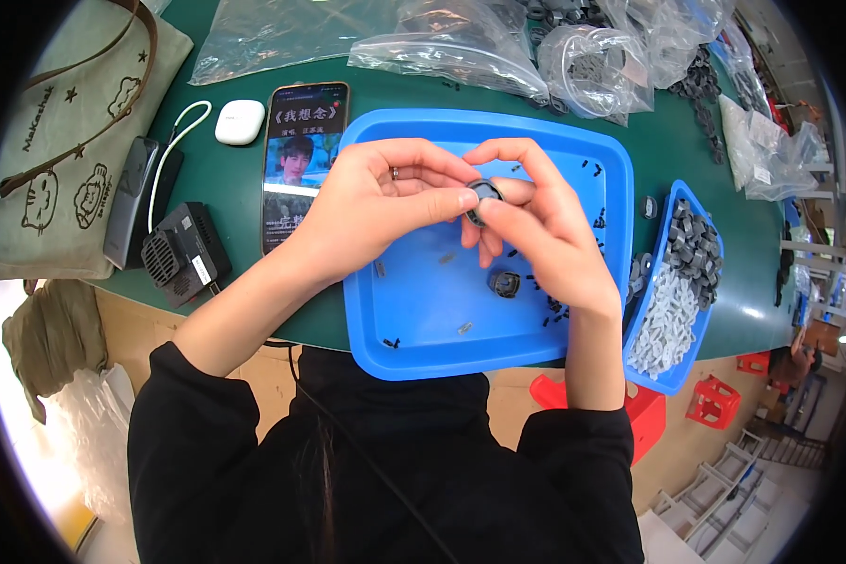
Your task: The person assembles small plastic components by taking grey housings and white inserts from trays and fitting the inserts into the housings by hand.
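Over the blue tray (pixel 371 320), both my hands meet on a small round dark plastic part (pixel 484 191). My left hand (pixel 385 193) pinches its left side between thumb and fingers, and a ring shows on one finger. From the other side my right hand (pixel 550 221) grips the same part with thumb and fingers. A similar dark plastic piece (pixel 505 283) lies in the tray below my hands. Tiny black pieces (pixel 556 308) are scattered near it, and a few small clear pieces (pixel 465 328) lie on the tray floor.
To the right, a blue bin (pixel 667 381) holds dark grey parts (pixel 694 246) and pale translucent pieces (pixel 665 324). A phone (pixel 303 169), white case (pixel 240 122), black device (pixel 186 254) and cloth bag (pixel 75 141) are at left. Plastic bags (pixel 451 56) lie along the back.
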The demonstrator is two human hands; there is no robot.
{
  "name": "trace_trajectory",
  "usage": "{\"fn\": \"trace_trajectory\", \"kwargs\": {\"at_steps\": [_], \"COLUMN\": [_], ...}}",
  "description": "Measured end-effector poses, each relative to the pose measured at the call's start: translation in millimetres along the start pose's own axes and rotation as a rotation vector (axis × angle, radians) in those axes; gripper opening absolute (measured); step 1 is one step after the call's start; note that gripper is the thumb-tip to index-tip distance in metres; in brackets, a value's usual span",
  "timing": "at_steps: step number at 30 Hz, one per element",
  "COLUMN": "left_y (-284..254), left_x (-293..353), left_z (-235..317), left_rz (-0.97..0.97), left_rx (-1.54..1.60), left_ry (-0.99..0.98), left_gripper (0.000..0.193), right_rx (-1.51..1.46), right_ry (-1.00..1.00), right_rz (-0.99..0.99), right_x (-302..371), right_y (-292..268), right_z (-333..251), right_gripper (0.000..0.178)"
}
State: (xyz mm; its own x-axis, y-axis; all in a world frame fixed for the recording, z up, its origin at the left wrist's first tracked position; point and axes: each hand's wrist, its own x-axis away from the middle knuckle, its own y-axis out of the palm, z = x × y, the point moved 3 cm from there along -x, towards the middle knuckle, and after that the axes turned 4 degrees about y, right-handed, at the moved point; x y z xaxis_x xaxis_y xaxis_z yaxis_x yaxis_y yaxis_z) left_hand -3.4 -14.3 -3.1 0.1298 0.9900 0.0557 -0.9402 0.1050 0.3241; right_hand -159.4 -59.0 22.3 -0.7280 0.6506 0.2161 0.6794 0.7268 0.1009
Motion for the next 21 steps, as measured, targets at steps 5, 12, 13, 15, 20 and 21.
{"fn": "trace_trajectory", "kwargs": {"at_steps": [5,12,13,15,20,21], "left_y": [1,2,0,-1,-2,-1], "left_x": [-1,-2,-3,-3,0,0], "left_z": [0,-5,-6,-7,-6,-6], "left_rz": [0.025,0.036,0.050,0.059,0.069,0.065], "left_rx": [0.013,-0.014,0.009,0.031,0.031,0.031], "left_ry": [0.003,-0.065,-0.070,-0.074,-0.055,-0.055], "left_gripper": [0.028,0.022,0.020,0.018,0.018,0.018], "right_rx": [-0.050,0.223,0.260,0.314,0.438,0.409], "right_ry": [-0.039,-0.103,-0.106,-0.122,-0.113,-0.125], "right_rz": [0.000,0.082,0.103,0.066,-0.057,-0.015], "right_x": [-1,-3,-3,-2,4,5], "right_y": [-4,-2,-3,-4,-4,-5], "right_z": [1,-1,-2,-4,-11,-11], "right_gripper": [0.031,0.026,0.025,0.024,0.028,0.027]}}
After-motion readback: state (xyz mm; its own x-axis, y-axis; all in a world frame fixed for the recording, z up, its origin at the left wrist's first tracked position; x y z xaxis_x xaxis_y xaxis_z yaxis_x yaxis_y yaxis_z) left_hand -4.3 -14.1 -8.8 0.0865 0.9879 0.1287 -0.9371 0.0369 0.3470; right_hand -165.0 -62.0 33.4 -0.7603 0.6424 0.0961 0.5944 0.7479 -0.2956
